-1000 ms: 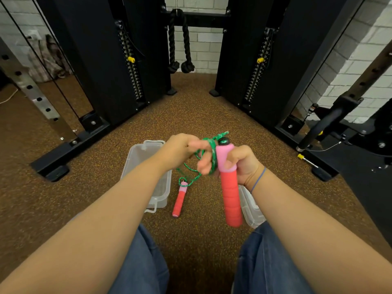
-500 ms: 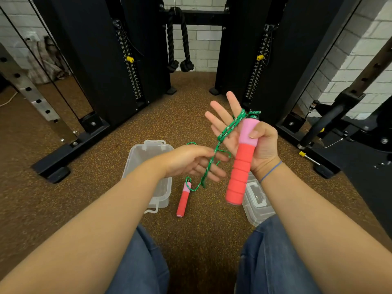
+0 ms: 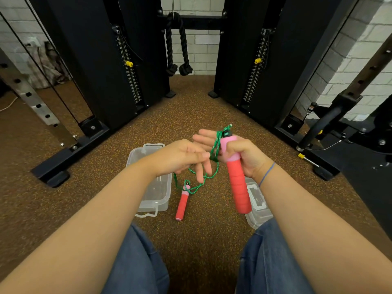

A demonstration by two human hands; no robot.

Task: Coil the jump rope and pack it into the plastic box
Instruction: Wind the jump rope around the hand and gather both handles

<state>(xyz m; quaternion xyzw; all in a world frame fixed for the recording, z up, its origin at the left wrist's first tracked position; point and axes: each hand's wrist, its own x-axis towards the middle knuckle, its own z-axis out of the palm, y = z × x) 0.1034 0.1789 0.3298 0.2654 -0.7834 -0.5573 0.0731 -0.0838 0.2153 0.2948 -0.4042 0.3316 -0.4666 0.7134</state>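
My right hand (image 3: 239, 151) grips the top of a red jump rope handle (image 3: 238, 187) with a pink collar, which points down. Loops of the green rope (image 3: 216, 145) wrap around that hand's outstretched fingers. My left hand (image 3: 184, 155) pinches the rope just left of those loops. From there the rope hangs down to the second red handle (image 3: 182, 203), which lies on the floor. The clear plastic box (image 3: 157, 196) stands open on the floor under my left wrist, partly hidden by it.
The clear box lid (image 3: 257, 206) lies on the floor under my right forearm. Black cable-machine columns (image 3: 106, 60) flank the brown floor on both sides, with a black rope attachment (image 3: 177, 43) hanging at the back. My knees in jeans are at the bottom.
My left hand has risen from below and brought the rope up to my right hand, adding a loop around the fingers. My right hand has dropped a little and turned the handle more downward.
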